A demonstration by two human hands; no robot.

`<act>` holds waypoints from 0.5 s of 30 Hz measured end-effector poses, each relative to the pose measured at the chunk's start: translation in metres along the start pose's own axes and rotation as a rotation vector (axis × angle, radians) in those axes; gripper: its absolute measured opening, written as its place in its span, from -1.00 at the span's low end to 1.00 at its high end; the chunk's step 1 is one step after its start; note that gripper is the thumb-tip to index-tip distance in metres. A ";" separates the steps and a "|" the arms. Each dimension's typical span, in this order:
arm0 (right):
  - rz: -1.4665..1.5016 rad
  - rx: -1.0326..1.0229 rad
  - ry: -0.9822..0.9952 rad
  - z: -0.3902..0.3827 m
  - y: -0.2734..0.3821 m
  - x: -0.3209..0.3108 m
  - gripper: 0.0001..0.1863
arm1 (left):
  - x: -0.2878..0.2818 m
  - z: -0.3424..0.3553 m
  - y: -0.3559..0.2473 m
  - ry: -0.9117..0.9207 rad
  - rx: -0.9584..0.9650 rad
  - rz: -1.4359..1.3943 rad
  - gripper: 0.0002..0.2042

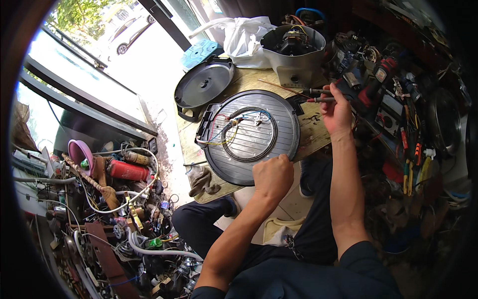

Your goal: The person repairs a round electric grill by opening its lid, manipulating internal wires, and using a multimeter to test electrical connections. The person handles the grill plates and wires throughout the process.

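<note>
Sitting far left in the floor clutter: pink round plastic basin (79,153), straw broom (109,196), red metal cylinder (128,170). Next, on the worn wooden tabletop (313,134): crumpled grey cloth (201,182) at the near left corner, black round shallow pan (196,89) behind it, light-blue flat panel (200,54) at the back.

Main part is the dark grey ribbed round disc (250,139), mid-table, ribbed face up, reaching the near table edge. Dark coiled loop (275,130) lies on it; thin red, yellow and blue wires (234,122) run across the loop to the disc's left rim. White plastic bag (244,40) stands behind.

Left hand (274,175): tight fist at the disc's near rim. Can't tell if anything's inside, or if it touches.

Grey plastic housing (294,70) at the back, dark innards showing. Thin brown rod (279,86) in front of it.

Right hand (337,112): narrow pinch on slim red and black probes (318,99), ends pointing left near the disc's right edge. Contact unclear.

Further right: red-and-black power tool (377,82), then colour-handled hand tools (408,177), shiny round metal lid (444,122) rightmost.
</note>
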State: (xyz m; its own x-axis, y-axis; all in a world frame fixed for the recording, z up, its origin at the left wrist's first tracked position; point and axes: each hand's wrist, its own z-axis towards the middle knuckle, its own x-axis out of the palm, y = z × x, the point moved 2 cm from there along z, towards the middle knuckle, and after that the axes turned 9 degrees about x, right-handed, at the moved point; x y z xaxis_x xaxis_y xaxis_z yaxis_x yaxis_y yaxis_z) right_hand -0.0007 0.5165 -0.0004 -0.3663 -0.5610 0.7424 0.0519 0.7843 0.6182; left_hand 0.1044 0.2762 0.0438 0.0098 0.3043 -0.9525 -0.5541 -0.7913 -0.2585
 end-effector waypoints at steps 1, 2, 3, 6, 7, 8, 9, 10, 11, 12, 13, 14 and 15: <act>-0.048 0.003 -0.021 0.000 0.000 -0.001 -0.74 | -0.001 0.000 -0.001 -0.003 0.002 0.000 -0.73; -0.107 -0.008 -0.050 0.000 0.001 -0.003 -0.74 | -0.002 0.000 -0.001 -0.006 0.003 0.001 -0.73; -0.166 -0.020 -0.078 -0.002 0.002 -0.003 -0.75 | -0.003 0.000 -0.001 -0.012 0.005 0.001 -0.73; -0.253 -0.037 -0.115 -0.004 0.004 -0.006 -0.75 | -0.004 0.001 -0.001 -0.028 0.006 0.007 -0.73; -0.266 -0.039 -0.119 -0.004 0.004 -0.007 -0.74 | -0.005 0.001 -0.001 -0.032 0.004 0.012 -0.73; -0.268 -0.038 -0.117 -0.003 0.005 -0.008 -0.74 | -0.006 0.001 -0.001 -0.035 0.002 0.019 -0.73; -0.268 -0.037 -0.116 -0.003 0.006 -0.009 -0.74 | -0.009 0.001 -0.002 -0.054 0.005 0.017 -0.74; -0.269 -0.036 -0.114 -0.003 0.006 -0.009 -0.74 | -0.014 0.002 -0.003 -0.072 0.006 0.016 -0.74; -0.267 -0.032 -0.113 -0.004 0.005 -0.010 -0.74 | -0.019 0.002 -0.003 -0.091 0.007 0.015 -0.75; -0.264 -0.030 -0.112 -0.004 0.005 -0.009 -0.74 | -0.026 0.004 -0.004 -0.105 0.011 0.028 -0.76; -0.262 -0.028 -0.111 -0.004 0.005 -0.009 -0.74 | -0.035 0.005 -0.005 -0.118 0.014 0.041 -0.76; -0.265 -0.034 -0.107 -0.004 0.005 -0.008 -0.74 | -0.045 0.006 -0.005 -0.132 0.017 0.055 -0.76; -0.267 -0.040 -0.102 -0.003 0.005 -0.007 -0.74 | -0.060 0.009 -0.004 -0.157 0.015 0.027 -0.77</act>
State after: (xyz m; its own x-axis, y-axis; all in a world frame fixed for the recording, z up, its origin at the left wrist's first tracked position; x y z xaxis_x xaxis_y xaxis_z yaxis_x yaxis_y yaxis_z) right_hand 0.0052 0.5235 -0.0019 -0.4638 -0.7148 0.5234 -0.0228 0.6002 0.7995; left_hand 0.0986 0.2657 0.1031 -0.1353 0.3631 -0.9219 -0.5646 -0.7928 -0.2294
